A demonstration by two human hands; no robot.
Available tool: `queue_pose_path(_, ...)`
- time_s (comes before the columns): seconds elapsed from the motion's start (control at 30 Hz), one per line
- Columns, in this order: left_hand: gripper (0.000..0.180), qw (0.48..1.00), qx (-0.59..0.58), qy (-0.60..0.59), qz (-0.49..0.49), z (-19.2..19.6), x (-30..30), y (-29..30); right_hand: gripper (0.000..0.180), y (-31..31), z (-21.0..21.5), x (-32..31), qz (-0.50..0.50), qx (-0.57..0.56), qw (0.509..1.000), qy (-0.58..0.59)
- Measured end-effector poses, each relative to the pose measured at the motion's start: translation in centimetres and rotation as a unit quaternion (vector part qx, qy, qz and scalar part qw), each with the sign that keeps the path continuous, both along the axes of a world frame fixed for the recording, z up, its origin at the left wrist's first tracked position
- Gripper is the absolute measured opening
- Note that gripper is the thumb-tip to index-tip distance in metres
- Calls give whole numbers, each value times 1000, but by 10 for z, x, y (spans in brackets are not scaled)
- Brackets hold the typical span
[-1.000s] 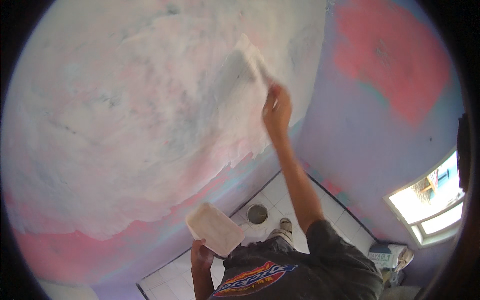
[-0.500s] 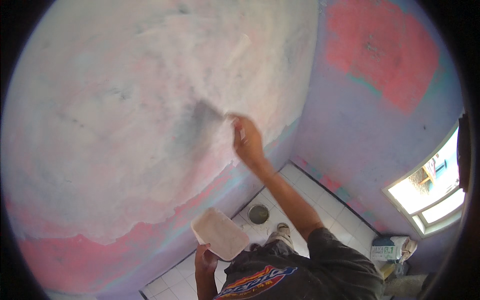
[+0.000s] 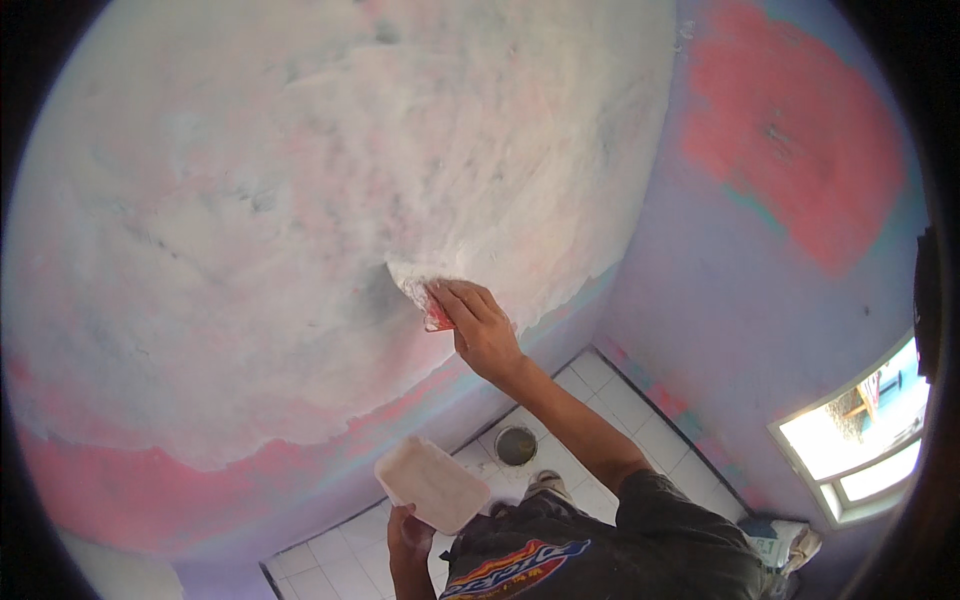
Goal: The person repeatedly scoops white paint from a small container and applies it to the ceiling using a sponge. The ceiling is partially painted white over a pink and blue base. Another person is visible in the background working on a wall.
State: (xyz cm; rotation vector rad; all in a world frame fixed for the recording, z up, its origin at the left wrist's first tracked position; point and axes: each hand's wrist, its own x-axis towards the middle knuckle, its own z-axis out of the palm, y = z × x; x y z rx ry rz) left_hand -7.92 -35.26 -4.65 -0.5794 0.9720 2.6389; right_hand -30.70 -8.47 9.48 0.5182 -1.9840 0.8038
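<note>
My right hand (image 3: pixel 484 328) is closed on a putty scraper (image 3: pixel 437 314) with a red body and a whitish, compound-smeared blade. The blade lies at the wall (image 3: pixel 250 240), which is coated in patchy whitish filler over pink. A dark shadow falls just left of the blade. Lower down, my left hand (image 3: pixel 409 530) grips the near left edge of a shallow, pale rectangular plastic tub (image 3: pixel 432 487). Its inside looks whitish; how much compound it holds I cannot tell.
A round bucket (image 3: pixel 516 446) with greyish contents stands on the white tiled floor (image 3: pixel 590 372), close to my foot. The lilac side wall (image 3: pixel 700 300) carries a pink patch (image 3: pixel 800 130). At right are a bright window (image 3: pixel 860 425) and a bag (image 3: pixel 780 542) on the floor.
My right hand has come down the wall and turned, so the red scraper shows now, its blade no longer blurred. The tub stays in my left hand. The whole view has shifted slightly.
</note>
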Motion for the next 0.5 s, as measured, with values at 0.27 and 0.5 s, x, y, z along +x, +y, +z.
queue_pose_path(0.27, 73, 998, -16, 35, 54, 1, -1, 48, 38, 134, 193, -70, -88, -65, 977, 183)
queue_pose_path(0.5, 77, 998, 21, 20, 60, -16, -8, 108, 40, 145, -10, -59, -5, 223, 971, 85)
